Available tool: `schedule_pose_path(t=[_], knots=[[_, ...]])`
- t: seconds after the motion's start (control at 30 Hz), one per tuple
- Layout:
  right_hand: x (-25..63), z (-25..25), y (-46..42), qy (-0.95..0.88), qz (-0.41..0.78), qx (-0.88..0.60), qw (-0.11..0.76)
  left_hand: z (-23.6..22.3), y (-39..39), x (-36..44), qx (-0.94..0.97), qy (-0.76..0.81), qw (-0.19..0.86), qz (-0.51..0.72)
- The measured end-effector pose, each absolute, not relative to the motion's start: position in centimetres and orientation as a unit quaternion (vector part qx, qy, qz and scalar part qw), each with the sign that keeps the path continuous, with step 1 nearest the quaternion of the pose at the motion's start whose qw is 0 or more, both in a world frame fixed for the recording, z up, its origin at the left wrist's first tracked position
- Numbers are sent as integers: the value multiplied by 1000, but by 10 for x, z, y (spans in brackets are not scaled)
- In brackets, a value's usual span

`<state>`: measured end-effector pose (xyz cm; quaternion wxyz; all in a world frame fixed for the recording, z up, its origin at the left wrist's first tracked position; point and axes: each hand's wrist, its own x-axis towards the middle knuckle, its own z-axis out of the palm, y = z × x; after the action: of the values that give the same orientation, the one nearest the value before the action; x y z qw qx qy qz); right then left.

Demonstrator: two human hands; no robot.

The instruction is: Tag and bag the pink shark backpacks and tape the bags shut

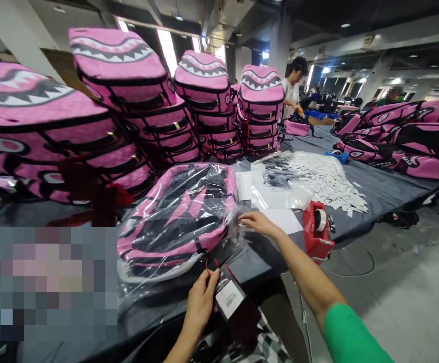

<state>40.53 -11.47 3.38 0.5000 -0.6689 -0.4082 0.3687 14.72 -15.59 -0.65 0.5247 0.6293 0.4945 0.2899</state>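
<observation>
Hands, two, bare: left hand [200,297], thumb and fingers closed in a pinch on a red cord [207,266] beside a dark hang tag [230,297] with a white label; right hand [259,223], palm down, fingers loosely extended at the bunched right edge of a clear plastic bag [159,232], whether gripping or merely touching cannot be told.

Backpack [181,212], one, pink and black, inside the bag, flat on the dark-covered table [389,194]; it lies ahead of the left hand and to the left of the right; long axis slanting from near left to far right; right hand against the wrap at its right side, left hand just short of its near edge.

Adjacent: red tape dispenser [315,234], right of and apart from the right hand; heap of white pieces [325,176], farther off.
</observation>
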Motion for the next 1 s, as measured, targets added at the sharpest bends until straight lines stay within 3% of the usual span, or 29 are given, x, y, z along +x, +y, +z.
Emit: schedule_pose_path(t=[0.17,0.43,0.63,0.73,0.83,0.9,1.0], knots=[[462,33,-186,-381,148,-813,415,-9,-158,136,704,454,481,260],[462,1,-207,-360,-7,-899,247,3,-149,98,854,493,135,94],[464,35,-198,-439,-52,-878,184,10,-175,87,865,425,78,257],[453,61,-203,-478,-66,-859,172,20,-177,107,872,297,115,371],[426,88,-217,-551,-10,-815,179,34,-173,147,872,197,212,395],[403,104,-230,-632,121,-740,197,40,-174,179,853,178,328,364],[381,123,-247,-654,280,-658,246,39,-187,218,730,178,585,306]])
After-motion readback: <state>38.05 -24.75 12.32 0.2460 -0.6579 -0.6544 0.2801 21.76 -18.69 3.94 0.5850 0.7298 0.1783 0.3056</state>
